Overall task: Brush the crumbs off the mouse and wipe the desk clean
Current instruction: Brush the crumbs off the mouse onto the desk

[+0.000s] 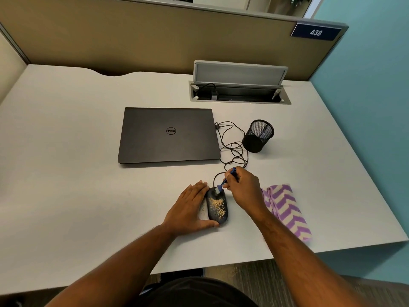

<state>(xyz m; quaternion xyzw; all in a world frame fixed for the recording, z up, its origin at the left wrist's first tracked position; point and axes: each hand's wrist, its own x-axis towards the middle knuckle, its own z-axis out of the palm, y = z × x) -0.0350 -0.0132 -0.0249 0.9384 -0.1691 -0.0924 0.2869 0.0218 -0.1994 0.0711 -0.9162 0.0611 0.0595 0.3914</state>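
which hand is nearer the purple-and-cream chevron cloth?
Right. The right hand, holding the small blue brush, sits just left of the purple-and-cream chevron cloth. The left hand is farther left, across the crumb-covered black mouse.

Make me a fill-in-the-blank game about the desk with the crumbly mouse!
1. The right hand holds a small blue ____.
2. Crumbs lie on top of the black ____.
3. The laptop lid is ____.
4. The striped cloth is white and ____.

Missing words: brush; mouse; closed; purple.
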